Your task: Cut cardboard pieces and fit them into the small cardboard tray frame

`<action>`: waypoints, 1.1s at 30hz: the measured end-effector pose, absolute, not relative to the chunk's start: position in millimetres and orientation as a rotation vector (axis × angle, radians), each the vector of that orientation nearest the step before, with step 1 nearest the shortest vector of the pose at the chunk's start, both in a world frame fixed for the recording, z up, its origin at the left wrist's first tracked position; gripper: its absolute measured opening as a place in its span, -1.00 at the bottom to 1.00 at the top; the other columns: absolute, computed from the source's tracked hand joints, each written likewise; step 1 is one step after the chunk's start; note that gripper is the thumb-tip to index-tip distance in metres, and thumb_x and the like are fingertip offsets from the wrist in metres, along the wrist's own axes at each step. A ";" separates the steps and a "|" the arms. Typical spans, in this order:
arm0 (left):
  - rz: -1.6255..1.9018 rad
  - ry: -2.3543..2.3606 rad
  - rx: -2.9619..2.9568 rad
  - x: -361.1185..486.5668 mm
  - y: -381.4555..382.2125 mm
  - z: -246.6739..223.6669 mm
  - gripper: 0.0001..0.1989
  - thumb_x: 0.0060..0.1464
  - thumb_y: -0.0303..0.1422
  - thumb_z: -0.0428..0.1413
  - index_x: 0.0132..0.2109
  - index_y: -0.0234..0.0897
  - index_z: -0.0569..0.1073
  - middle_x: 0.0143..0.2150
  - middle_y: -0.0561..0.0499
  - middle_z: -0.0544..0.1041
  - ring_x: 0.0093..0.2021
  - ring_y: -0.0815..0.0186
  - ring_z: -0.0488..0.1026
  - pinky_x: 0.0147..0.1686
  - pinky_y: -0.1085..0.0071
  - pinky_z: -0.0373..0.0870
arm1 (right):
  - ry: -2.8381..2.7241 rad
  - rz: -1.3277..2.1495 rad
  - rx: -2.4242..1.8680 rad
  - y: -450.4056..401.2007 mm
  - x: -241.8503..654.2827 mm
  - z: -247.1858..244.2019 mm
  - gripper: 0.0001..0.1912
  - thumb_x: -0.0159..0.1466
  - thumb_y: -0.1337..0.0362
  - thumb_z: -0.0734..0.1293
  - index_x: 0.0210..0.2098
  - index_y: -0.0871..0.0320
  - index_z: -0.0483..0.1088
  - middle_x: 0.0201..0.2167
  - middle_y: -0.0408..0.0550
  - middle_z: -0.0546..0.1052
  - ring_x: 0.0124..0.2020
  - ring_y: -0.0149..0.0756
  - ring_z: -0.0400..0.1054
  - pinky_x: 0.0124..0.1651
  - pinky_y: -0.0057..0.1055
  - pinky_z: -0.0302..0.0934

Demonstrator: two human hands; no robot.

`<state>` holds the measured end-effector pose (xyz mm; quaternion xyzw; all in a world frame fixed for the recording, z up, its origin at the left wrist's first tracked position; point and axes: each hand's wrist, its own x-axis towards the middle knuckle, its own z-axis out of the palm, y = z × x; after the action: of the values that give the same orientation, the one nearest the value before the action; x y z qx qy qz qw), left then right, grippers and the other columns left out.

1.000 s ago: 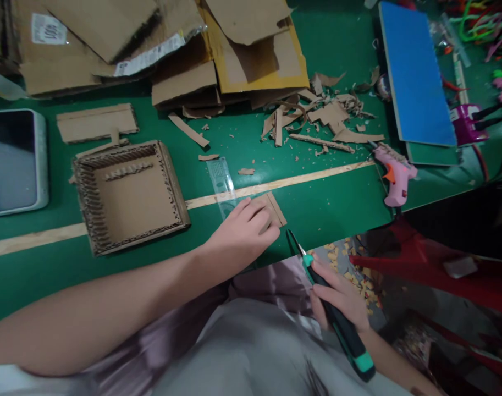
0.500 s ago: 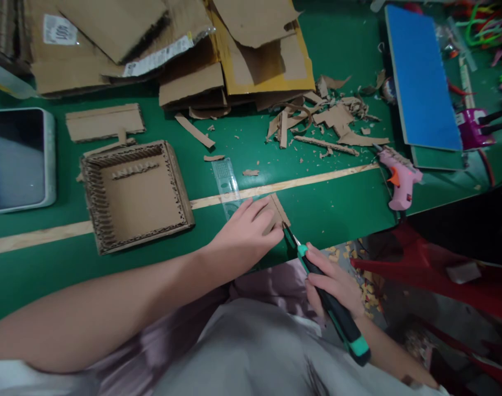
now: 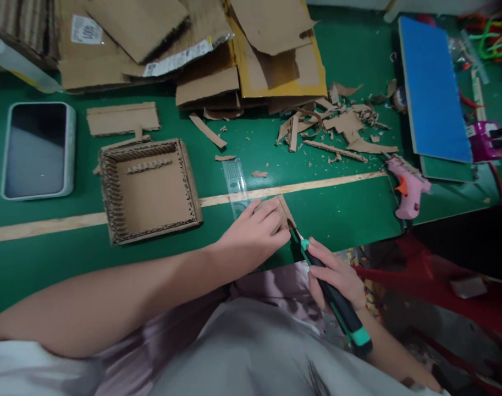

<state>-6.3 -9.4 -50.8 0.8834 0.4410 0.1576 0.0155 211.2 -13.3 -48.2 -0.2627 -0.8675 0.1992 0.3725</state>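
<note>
My left hand (image 3: 257,235) presses a small piece of cardboard (image 3: 284,207) down on the green table, its fingers bent over the piece and hiding most of it. A black and green utility knife (image 3: 337,300) is wrapped in the fingers of my right hand (image 3: 339,275). Its blade tip touches the cardboard's right edge, close to my left thumb. Partly under my left hand lies a clear plastic ruler (image 3: 235,181). An open square cardboard box (image 3: 155,192) with corrugated inner walls sits left of my hands.
A pink glue gun (image 3: 409,187) lies at the right, near a blue board (image 3: 436,88). Cardboard scraps (image 3: 345,124) are strewn behind my hands. Cardboard sheets (image 3: 209,82) are piled at the back. A phone (image 3: 39,151) lies far left; a red stool (image 3: 432,286) stands below the table edge.
The view has shifted, so the table things appear slightly farther right. The knife tip stays at the cardboard's edge, and both hands keep nearly the same pose.
</note>
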 end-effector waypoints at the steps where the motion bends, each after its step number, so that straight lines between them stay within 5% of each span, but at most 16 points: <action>1: 0.491 1.371 2.747 -6.2 -9.3 -50.6 -0.84 0.14 -0.50 -0.06 -0.19 -0.32 0.40 -0.08 -0.21 0.44 0.11 0.02 0.28 0.05 0.04 0.22 | -2.221 0.501 -0.661 -12.4 211.5 -48.0 -0.64 0.07 0.53 0.26 -0.14 0.14 0.30 0.02 0.07 0.45 0.03 -0.16 0.37 -0.09 -0.23 0.43; 20: 0.509 1.394 2.774 -6.0 -9.4 -48.9 -0.85 0.15 -0.50 -0.06 -0.21 -0.33 0.39 -0.10 -0.20 0.46 0.11 0.06 0.29 0.02 0.09 0.24 | -2.264 0.412 -0.752 -23.8 221.9 -52.9 -0.63 0.05 0.50 0.33 -0.14 0.12 0.32 0.06 -0.03 0.43 0.02 -0.26 0.37 -0.06 -0.38 0.42; 33: 0.524 1.399 2.788 -5.5 -9.9 -48.3 -0.82 0.14 -0.52 -0.08 -0.19 -0.33 0.40 -0.11 -0.21 0.46 0.09 0.05 0.30 0.00 0.08 0.25 | -2.246 0.429 -0.713 -32.7 223.7 -48.7 -0.57 0.01 0.56 0.31 -0.12 0.20 0.32 0.07 0.06 0.41 0.01 -0.16 0.38 -0.09 -0.29 0.45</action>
<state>-5.5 -9.9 -48.3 0.8815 0.4422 0.1655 -0.0107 223.7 -32.7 -48.7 -0.2772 -0.8732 0.1669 0.3645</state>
